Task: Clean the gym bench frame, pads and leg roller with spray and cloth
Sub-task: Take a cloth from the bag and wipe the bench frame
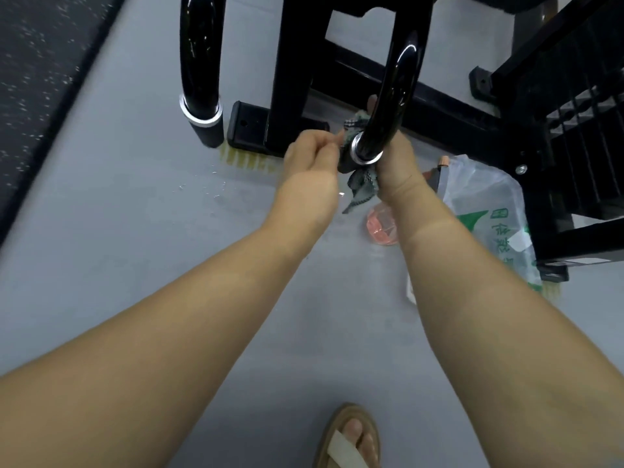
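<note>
Glossy black curved bench tube [393, 92] with a silver ring near its lower end hangs just above the grey floor [135, 231], and both hands are working a green-and-white checked cloth [361, 185] around that end. The right hand [395, 163] is closed around the cloth behind the tube's tip, while the left hand [312, 153] pinches what seems to be the cloth's other edge, though its fingertips are partly hidden. A matching black tube [199, 62] stands to the left, untouched for now. A clear plastic bag with green print [486, 211] lies on the floor near the right forearm. To wipe well, I'd judge the cloth should be pulled taut and twisted round the silver ring, where grime collects, then drawn upward along the curve.
</note>
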Motion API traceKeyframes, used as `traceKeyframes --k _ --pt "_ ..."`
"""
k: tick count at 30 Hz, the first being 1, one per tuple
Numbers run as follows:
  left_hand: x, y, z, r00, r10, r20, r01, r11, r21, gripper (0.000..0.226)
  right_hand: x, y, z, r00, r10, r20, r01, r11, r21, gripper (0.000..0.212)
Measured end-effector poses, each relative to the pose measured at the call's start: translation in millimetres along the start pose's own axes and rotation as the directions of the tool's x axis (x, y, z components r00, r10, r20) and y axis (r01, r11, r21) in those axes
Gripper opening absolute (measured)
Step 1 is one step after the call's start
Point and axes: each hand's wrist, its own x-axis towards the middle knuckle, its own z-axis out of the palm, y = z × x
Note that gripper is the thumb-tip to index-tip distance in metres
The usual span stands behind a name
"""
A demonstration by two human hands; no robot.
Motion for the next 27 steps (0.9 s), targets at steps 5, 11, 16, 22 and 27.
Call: traceKeyframes --k 5,11,16,22,27 --pt "3.1 -1.4 -2.5 0.965 0.061 0.254 -0.112 0.975 0.191 0.047 23.9 22.9 10.6 0.979 0.185 -0.08 -0.184 0.983 0.021 0.015" --pt "13.1 0.3 -5.1 0.945 0.023 0.326 -0.111 0.961 0.253 0.057 17.2 46.7 15.6 0.93 0.356 -0.093 -0.264 0.821 0.506 0.034" --pt "16.4 2.5 -10.8 0.955 0.007 0.297 -0.078 0.971 0.228 0.056 16.5 40.7 17.2 0.883 0.466 -0.057 -0.334 0.709 0.621 0.036" --pt "10.9 -0.8 -15.2 0.924 -0.001 0.383 -0.101 0.964 0.246 0.062 19.7 25.6 20.2 0.913 0.407 0.018 -0.317 0.682 0.659 0.063" --pt "8.7 -5.1 -12.7 0.929 0.009 0.369 -0.077 0.983 0.17 0.067 8.0 30.8 28.8 0.885 0.464 -0.032 -0.278 0.585 0.762 0.036"
